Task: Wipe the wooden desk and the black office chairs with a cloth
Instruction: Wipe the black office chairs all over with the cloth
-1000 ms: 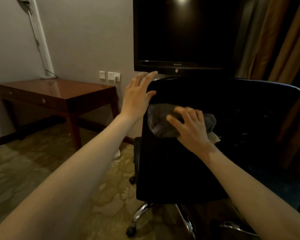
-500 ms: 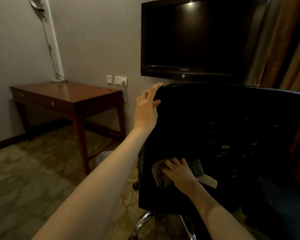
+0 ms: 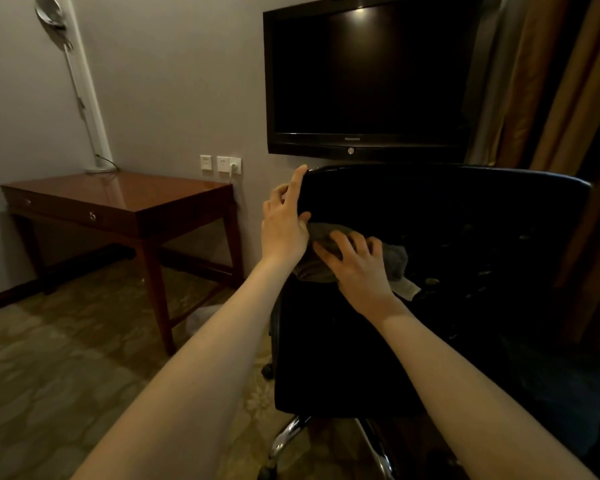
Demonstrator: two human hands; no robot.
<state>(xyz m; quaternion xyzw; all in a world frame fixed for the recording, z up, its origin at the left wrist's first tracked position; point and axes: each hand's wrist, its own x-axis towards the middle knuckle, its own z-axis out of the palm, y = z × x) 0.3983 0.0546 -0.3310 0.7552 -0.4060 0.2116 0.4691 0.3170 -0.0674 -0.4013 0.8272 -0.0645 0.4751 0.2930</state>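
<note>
On the glossy black chair back (image 3: 465, 220), a crumpled grey cloth (image 3: 395, 259) is pressed under the spread right hand (image 3: 359, 268); its edge is touched by the outstretched left hand (image 3: 283, 230).

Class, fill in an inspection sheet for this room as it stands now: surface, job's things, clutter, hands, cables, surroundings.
Surface: brown wooden desk, glossy top, white lamp base at its back corner.
Job's things: black office chair; grey cloth on its backrest.
Clutter: pale object under the desk, unclear.
Hands: left hand rests against the chair's edge; right hand presses the cloth, fingers spread.
Cables: white plug in wall socket; thin lead at the lamp base.
Surroundings: black wall television, brown curtains, patterned carpet.
</note>
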